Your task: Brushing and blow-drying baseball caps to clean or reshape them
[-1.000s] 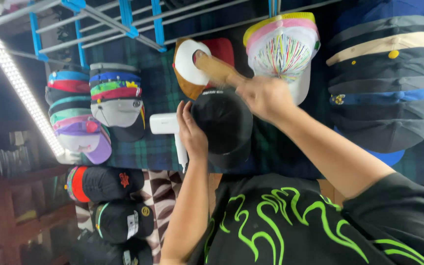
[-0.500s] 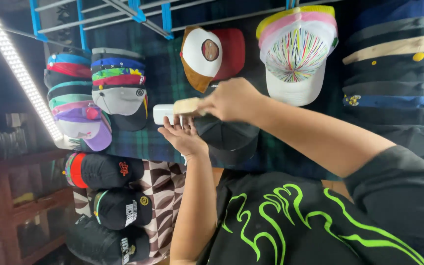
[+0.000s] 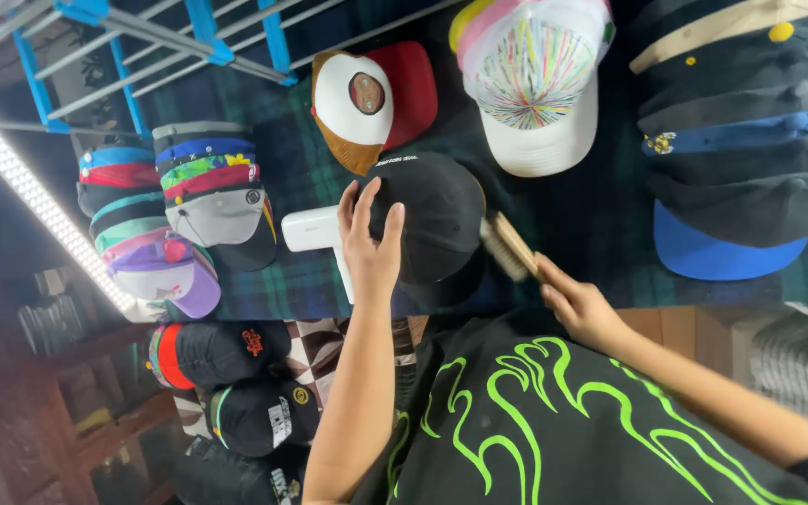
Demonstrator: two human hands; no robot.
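Your left hand (image 3: 371, 245) lies flat, steadying the black cap (image 3: 432, 224) on the bench (image 3: 591, 234); your right hand (image 3: 580, 307) grips the wooden brush (image 3: 509, 247), bristles touching the cap's right side. Brushing looks mid-way; can't judge how much surface is left.

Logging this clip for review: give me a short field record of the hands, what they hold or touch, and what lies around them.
left hand: flat on the black cap, fingers spread
right hand: grips a wooden brush
brush: bristles at the black cap's edge
surface: dark plaid cloth
beside the cap: a white device, partly under the left hand
nearby: white cap with coloured streaks; red, white and brown cap; stack of caps
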